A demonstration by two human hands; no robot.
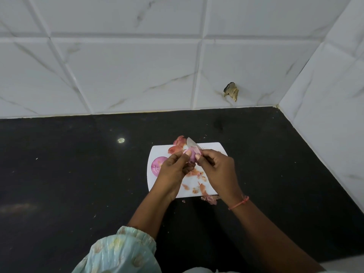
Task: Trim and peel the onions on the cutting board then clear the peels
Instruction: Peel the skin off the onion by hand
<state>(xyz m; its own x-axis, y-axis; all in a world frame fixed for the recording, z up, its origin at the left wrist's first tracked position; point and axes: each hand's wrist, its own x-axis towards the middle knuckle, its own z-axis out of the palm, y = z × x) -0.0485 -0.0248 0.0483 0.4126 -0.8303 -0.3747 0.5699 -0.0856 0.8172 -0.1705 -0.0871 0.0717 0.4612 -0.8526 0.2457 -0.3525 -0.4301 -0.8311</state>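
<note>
Nearest you, loose peels (pixel 209 199) spill off the near edge of the white cutting board (pixel 155 184) onto the black worktop (pixel 78 174). Above the board, your left hand (pixel 173 168) pinches a small onion (pixel 192 155) with curled fingers, while your right hand (pixel 217 167) grips the knife (pixel 192 143), its blade against that onion. A second peeled onion (pixel 157 166) lies on the board's left side. More peels (pixel 179 140) sit at the far edge.

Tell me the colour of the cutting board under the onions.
White. The cutting board shows best in the head view, against the black counter.
</note>
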